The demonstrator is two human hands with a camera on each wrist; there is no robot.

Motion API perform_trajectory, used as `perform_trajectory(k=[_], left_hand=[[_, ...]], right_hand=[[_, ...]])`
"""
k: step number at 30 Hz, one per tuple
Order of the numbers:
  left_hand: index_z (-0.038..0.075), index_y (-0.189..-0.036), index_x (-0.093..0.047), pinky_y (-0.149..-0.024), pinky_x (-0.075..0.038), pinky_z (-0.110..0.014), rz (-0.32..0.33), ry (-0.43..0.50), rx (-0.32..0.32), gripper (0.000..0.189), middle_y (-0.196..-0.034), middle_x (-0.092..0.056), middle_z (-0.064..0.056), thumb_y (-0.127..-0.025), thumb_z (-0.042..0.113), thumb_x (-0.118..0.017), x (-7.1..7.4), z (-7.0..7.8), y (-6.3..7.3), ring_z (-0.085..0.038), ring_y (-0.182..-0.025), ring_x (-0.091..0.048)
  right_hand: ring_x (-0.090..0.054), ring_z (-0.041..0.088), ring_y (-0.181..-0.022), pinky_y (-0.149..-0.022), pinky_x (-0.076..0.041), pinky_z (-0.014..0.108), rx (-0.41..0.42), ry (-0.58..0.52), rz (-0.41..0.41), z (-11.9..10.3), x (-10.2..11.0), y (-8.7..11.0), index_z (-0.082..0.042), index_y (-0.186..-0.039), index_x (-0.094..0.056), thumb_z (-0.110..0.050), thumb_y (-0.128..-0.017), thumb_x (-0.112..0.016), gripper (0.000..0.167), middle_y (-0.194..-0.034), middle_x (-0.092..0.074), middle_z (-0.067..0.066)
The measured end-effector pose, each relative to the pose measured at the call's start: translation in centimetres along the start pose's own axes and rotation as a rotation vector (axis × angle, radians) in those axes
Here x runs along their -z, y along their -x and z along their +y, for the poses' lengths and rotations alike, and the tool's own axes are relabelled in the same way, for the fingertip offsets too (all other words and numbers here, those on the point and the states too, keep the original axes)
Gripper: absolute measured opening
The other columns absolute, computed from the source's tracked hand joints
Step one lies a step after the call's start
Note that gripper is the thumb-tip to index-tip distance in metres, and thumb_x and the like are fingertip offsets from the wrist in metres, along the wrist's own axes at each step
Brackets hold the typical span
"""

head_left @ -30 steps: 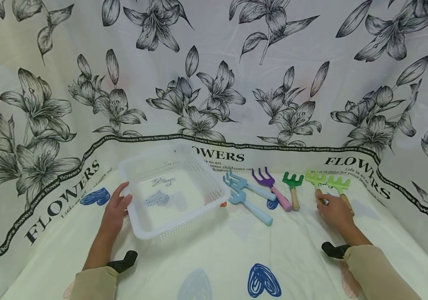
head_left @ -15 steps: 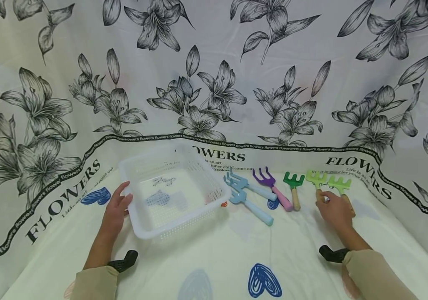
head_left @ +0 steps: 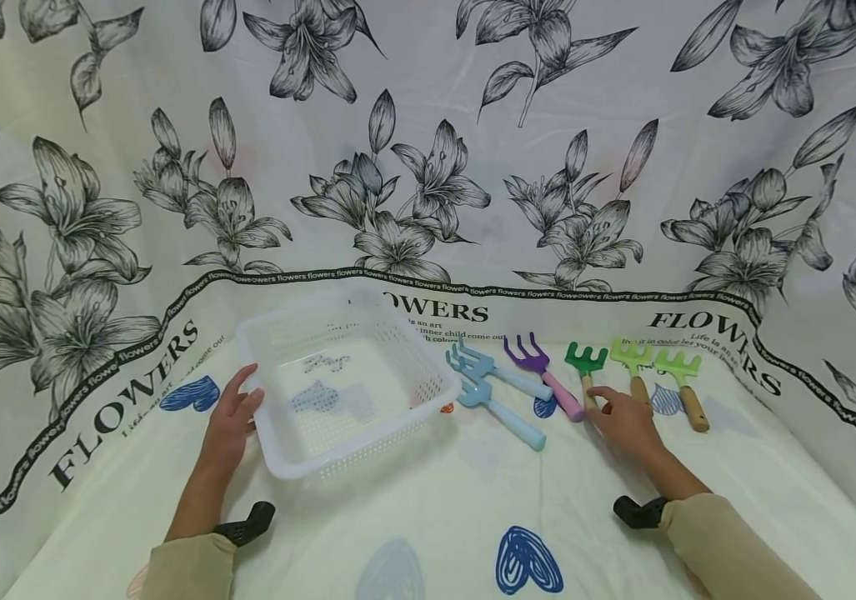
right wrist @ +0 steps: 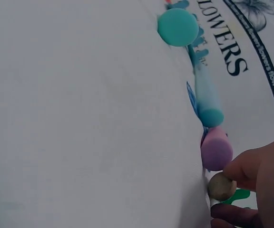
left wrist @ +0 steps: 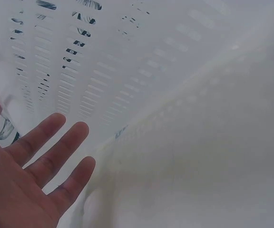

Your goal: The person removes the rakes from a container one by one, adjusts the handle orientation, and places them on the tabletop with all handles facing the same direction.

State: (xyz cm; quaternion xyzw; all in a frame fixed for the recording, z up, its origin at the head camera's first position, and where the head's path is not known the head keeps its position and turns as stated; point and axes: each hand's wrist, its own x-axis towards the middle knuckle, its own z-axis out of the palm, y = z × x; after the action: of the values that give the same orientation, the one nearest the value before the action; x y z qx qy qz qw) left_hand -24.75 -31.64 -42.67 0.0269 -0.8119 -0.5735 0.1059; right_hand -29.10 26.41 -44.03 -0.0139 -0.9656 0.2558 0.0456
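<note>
A white plastic basket (head_left: 367,442) with perforated walls stands tilted at the left of the head view. My left hand (head_left: 231,417) holds its left rim, with the thumb over the edge; in the left wrist view three fingers (left wrist: 56,154) stretch along the outside of the basket wall (left wrist: 103,85). My right hand (head_left: 628,427) pinches the wooden handle of a small dark green rake (head_left: 587,358) between thumb and fingers. The handle's round end (right wrist: 221,186) shows at the fingertips in the right wrist view.
Right of the dark green rake lie two light green rakes (head_left: 632,354) with wooden handles. To its left are a purple hand fork (head_left: 528,357) with a pink handle and several light blue rakes (head_left: 510,423), close to the basket. A flower-printed curtain rises behind the cloth.
My right hand has moved left, from the handle of the nearer light green rake to the dark green rake's handle. The left hand and basket have stayed put.
</note>
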Motion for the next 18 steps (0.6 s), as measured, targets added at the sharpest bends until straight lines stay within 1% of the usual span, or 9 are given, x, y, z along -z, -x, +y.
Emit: perform_trajectory(k=[2,5,11,18], left_hand=[[0.034,-0.156,-0.014,-0.103,-0.032,-0.063,-0.002,0.002,0.002,0.061,-0.151,-0.032,-0.021,-0.102,0.050,-0.036,0.07,-0.07,-0.06,-0.043,-0.131,-0.039],[0.033,-0.157,-0.014,-0.103,-0.032,-0.063,-0.002,0.012,0.000,0.062,-0.150,-0.032,-0.022,-0.102,0.050,-0.037,0.17,-0.15,-0.12,-0.043,-0.131,-0.039],[0.032,-0.157,-0.013,-0.103,-0.031,-0.064,-0.004,0.011,-0.002,0.062,-0.151,-0.031,-0.022,-0.102,0.048,-0.037,0.27,-0.07,-0.01,-0.044,-0.132,-0.038],[0.030,-0.157,-0.015,-0.102,-0.034,-0.063,0.004,0.016,-0.023,0.062,-0.149,-0.034,-0.022,-0.102,0.048,-0.038,0.00,0.05,0.16,-0.043,-0.129,-0.041]], right_hand=[[-0.051,0.027,-0.080,-0.078,-0.035,0.051,0.016,0.022,0.003,0.01,-0.27,-0.28,-0.007,-0.134,-0.057,-0.023,-0.094,-0.059,0.043,-0.086,-0.060,0.008],[-0.053,0.028,-0.081,-0.082,-0.028,0.059,0.033,0.031,0.009,-0.15,-0.46,-0.58,-0.006,-0.130,-0.060,-0.020,-0.094,-0.060,0.038,-0.084,-0.061,0.007],[-0.054,0.029,-0.084,-0.082,-0.029,0.059,0.029,0.040,0.002,-0.63,-0.57,-0.73,-0.004,-0.126,-0.063,-0.016,-0.093,-0.061,0.035,-0.092,-0.064,0.010],[-0.053,0.030,-0.087,-0.083,-0.030,0.059,-0.015,0.034,0.013,-0.66,-0.61,-0.97,-0.003,-0.128,-0.062,-0.017,-0.093,-0.059,0.038,-0.094,-0.063,0.012]])
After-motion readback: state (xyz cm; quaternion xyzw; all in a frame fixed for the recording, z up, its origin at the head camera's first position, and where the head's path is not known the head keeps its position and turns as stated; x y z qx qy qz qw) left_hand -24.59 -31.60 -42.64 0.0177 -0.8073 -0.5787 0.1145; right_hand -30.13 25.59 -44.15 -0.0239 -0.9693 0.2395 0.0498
